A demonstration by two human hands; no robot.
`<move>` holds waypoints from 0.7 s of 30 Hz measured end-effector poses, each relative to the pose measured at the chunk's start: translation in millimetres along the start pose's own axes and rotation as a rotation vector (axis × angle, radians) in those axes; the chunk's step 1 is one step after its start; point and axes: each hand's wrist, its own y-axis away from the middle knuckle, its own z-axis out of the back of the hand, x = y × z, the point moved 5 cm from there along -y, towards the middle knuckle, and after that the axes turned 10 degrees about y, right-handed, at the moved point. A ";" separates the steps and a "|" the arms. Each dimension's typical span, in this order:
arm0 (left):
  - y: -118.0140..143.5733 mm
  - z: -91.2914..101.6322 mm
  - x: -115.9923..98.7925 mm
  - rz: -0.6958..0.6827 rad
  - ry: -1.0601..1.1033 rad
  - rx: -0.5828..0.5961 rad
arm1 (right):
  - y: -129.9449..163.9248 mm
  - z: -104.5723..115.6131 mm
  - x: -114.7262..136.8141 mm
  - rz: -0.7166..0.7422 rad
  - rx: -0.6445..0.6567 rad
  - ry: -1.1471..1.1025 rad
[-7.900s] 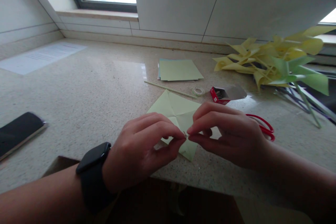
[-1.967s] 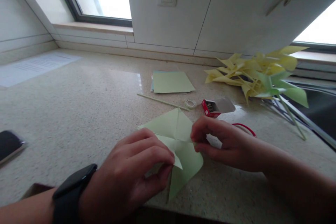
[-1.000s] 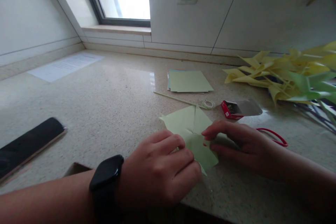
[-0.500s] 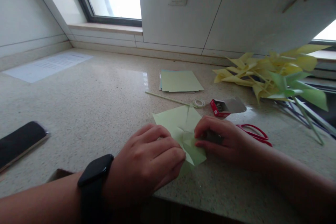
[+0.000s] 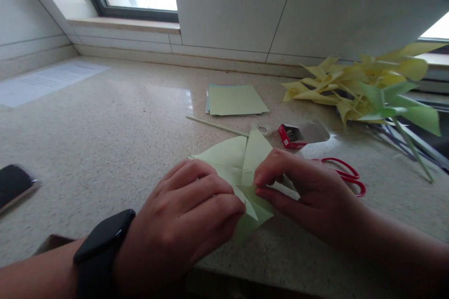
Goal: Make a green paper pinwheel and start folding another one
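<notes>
The light-green paper square is lying flat on the tabletop between both hands, its folded flaps meeting at the centre. The left hand is pinching its near corner from the left; the right hand is pinching a flap at the centre from the right, equally close.

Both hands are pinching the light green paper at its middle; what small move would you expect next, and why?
Probably the right hand pulls one more flap to the centre while the left hand pins it. Both pinch the light green paper at its middle; its far flaps lie flat on the counter. Finished pinwheels lie nearby.
</notes>
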 end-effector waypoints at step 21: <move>2.6 -3.7 4.4 0.044 0.053 0.008 | 5.1 -1.7 5.2 0.115 -0.010 -0.025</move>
